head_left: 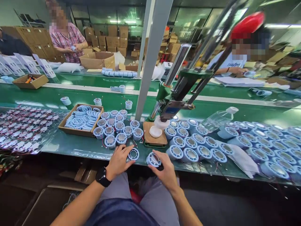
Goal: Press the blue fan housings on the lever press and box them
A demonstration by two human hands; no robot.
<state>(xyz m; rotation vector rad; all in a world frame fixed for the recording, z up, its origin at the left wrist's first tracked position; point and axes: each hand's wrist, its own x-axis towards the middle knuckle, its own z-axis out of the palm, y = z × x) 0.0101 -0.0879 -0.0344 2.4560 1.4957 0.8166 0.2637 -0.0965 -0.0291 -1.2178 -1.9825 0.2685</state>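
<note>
At the bench's front edge, my left hand [119,160] has its thumb and index finger closed around a light-blue slotted ring [133,154] with a dark middle. My right hand [166,169] grips a light-blue round housing [154,159] by its sides, its silvery centre facing up. Between and beyond the hands stands a green hand press [181,91]. A white round pad [155,131] sits on its brown base plate [148,139], under a white pressing head [161,122].
Left of the press stand several light-blue housings [121,138] and a cardboard box of rings [81,121]. Small boards [25,128] lie further left. Many housings [197,147] and a clear bottle [217,121] are on the right. Co-workers [67,40] stand behind the green conveyor [98,88].
</note>
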